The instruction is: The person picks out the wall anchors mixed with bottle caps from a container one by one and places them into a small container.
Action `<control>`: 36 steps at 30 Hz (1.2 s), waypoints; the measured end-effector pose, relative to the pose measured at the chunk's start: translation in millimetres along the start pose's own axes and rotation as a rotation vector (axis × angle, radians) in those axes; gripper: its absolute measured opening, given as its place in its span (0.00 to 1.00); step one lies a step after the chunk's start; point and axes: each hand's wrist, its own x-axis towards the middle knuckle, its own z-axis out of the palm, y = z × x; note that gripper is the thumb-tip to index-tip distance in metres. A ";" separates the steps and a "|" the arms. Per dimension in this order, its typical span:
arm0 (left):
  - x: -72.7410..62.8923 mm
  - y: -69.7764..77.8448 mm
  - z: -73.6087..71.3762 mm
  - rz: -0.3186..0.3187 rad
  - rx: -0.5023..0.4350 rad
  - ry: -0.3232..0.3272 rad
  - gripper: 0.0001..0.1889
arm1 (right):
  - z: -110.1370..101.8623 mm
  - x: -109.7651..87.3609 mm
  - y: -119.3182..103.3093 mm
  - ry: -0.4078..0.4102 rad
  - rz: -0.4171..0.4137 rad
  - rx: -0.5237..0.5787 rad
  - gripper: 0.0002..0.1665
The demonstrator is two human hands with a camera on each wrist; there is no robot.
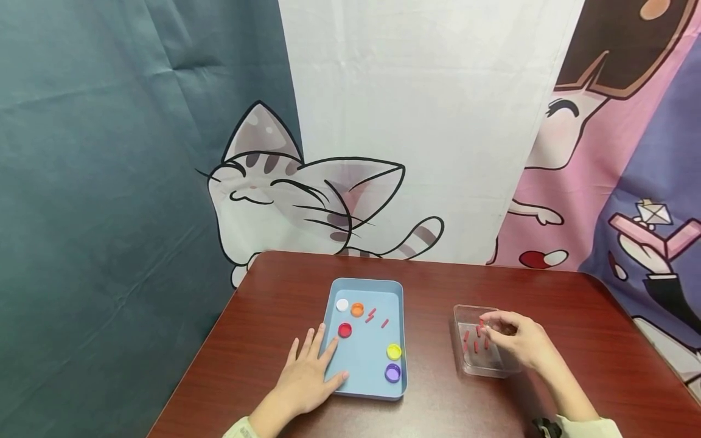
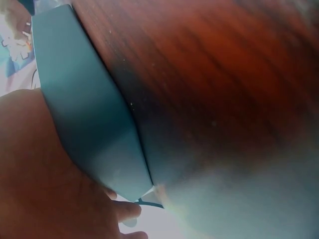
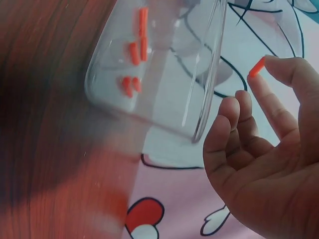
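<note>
Between the thumb and index fingertip of my right hand (image 1: 520, 337) is a small red stick (image 3: 257, 66), held above a clear plastic box (image 1: 479, 369). Several more red sticks (image 1: 476, 347) lie inside that box. My left hand (image 1: 306, 378), fingers spread, rests along the left rim of a light blue tray (image 1: 361, 380). In the tray are a white cap (image 1: 342, 305), an orange cap (image 1: 357, 309) and a red cap (image 1: 344, 330) on the left, with a yellow cap (image 1: 394, 351) and a purple cap (image 1: 392, 373) at the right. Three red sticks (image 1: 384, 323) lie beside the orange cap.
Tray and box stand apart on a dark reddish wooden table (image 1: 429, 292), the box to the right. Behind the table's back edge hangs a cloth (image 1: 438, 121) printed with cartoon figures.
</note>
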 end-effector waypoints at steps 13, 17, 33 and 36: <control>0.8 -2.3 0.7 0.029 -0.026 0.037 0.40 | -9.5 -9.4 20.6 0.006 0.014 -0.042 0.13; 0.8 -3.6 3.0 0.031 -0.020 0.040 0.40 | -9.8 -10.2 20.6 0.002 0.029 -0.065 0.15; 0.0 -0.1 0.3 -0.004 -0.011 -0.003 0.40 | 23.1 10.3 -26.0 0.000 0.012 0.010 0.16; 0.3 -0.3 0.9 -0.003 -0.011 -0.005 0.40 | 31.3 15.9 -34.0 -0.013 0.003 0.036 0.16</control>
